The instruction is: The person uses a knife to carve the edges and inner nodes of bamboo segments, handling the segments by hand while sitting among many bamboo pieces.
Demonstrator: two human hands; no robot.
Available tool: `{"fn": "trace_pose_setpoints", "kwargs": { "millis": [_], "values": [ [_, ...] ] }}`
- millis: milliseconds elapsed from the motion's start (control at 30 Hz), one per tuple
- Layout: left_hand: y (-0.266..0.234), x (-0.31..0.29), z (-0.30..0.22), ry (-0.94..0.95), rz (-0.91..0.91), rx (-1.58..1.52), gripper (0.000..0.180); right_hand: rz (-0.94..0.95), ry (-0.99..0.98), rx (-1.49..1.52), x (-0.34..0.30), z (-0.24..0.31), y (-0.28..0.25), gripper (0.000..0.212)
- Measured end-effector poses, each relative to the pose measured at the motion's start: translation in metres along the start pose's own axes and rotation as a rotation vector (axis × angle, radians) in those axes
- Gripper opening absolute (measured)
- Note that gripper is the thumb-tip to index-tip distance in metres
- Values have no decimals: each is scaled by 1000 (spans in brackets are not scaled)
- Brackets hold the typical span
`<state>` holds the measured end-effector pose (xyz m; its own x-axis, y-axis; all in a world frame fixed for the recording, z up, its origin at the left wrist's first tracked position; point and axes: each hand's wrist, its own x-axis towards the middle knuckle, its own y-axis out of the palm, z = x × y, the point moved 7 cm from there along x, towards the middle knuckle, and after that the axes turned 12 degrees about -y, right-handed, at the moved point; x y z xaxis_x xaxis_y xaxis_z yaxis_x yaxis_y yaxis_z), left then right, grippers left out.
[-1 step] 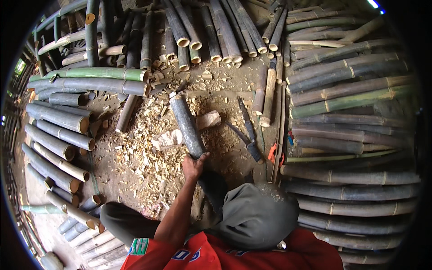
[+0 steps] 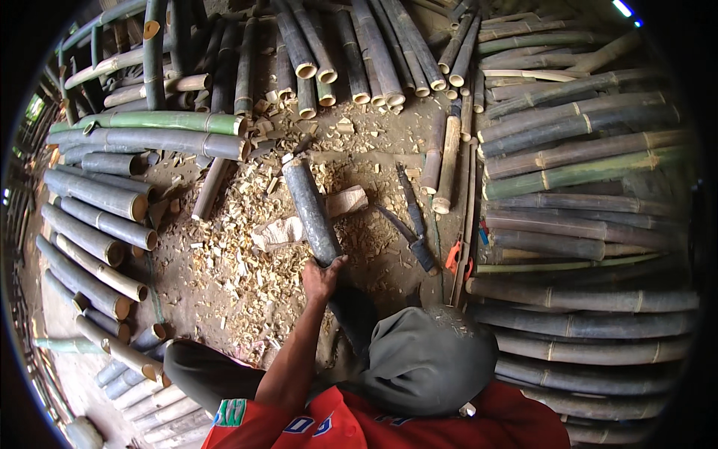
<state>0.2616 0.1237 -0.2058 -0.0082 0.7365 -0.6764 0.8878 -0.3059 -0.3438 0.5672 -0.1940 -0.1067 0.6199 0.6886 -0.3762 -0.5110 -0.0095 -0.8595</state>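
My left hand [image 2: 320,278] is wrapped round the near end of a thick, dark grey bamboo piece [image 2: 308,206]. The piece slants away from me, with its pale cut end at the far side. It rests across a light, roughly chopped wooden block [image 2: 280,230] that lies on the ground. My right hand is out of sight. To the right of the block lies a curved blade with a dark handle [image 2: 421,254], and beside it a long, narrow dark object [image 2: 410,196].
Pale wood chips [image 2: 239,254] cover the ground around the block. Bamboo poles are stacked on the right [image 2: 583,295], on the left [image 2: 105,194] and at the far side [image 2: 378,60]. A tool with an orange handle [image 2: 453,256] lies by the right stack. My bent knee [image 2: 434,352] is close in front.
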Motion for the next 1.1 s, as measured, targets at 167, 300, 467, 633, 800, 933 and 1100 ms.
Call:
{"fn": "trace_pose_setpoints", "kwargs": {
  "millis": [167,300,467,633,800,933,1100],
  "values": [
    [-12,-7,11,95,161,-290,66,-40,-233,-107,121,51,3,49],
    [-88,-31,27,14,132,247,53,-88,-412,-269,240,106,1,49],
    [-205,-115,-16,79,55,390,54,79,-449,-330,333,139,19,49],
    [-254,-130,-54,9,-87,445,52,-87,-563,-229,374,97,23,51],
    [-243,-104,-36,18,-208,319,48,-49,-758,56,336,179,11,51],
    [-202,-79,-30,77,-104,456,48,278,-937,135,249,333,8,14],
    [-171,-56,-4,116,35,662,44,122,-1489,-496,296,393,81,6]
  ]
}}
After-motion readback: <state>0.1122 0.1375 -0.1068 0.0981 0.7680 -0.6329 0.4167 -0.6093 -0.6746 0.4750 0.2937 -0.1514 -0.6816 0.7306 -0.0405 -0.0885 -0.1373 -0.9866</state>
